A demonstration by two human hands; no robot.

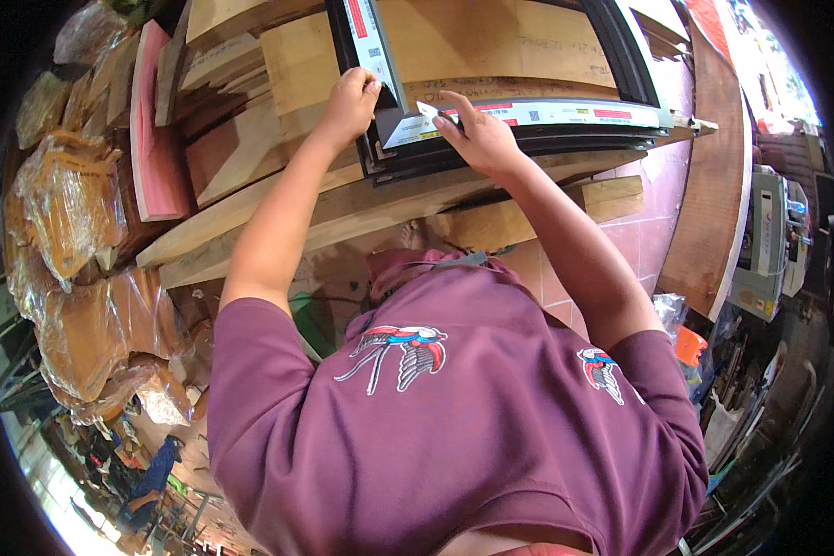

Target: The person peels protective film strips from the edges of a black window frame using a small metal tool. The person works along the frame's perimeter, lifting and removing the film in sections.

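Black frame (621,65): is lying flat atop wood planks (510,42), is showing its near-L corner btwn both hands. Is bearing white label strips (551,114) w/ red & dark print along L and near bars. Is resting over more black edges (519,151), peeking out under near bar; can't tell no. of pcs.

L hand (347,104): is curling narrow at frame's L bar, is bunching thumb & fingertips by the strip's edge; can't tell re: anything pinched there.

R hand (484,139): is reaching over frame's near bar, just R of corner, is holding index & thumb partly apart. Small white pointed piece (426,109): is showing by the thumb tip; can't tell if gripped.

Pink-edged board (153,130): is standing L of frame. Film-wrapped brown pcs (69,204): are sitting farther L of frame. Reddish-brown board (704,204): is standing R of frame. Grey box (760,241): is sitting farther R of frame. Maroon shirt (454,445) w/ embroidered birds: is filling frame's near side.
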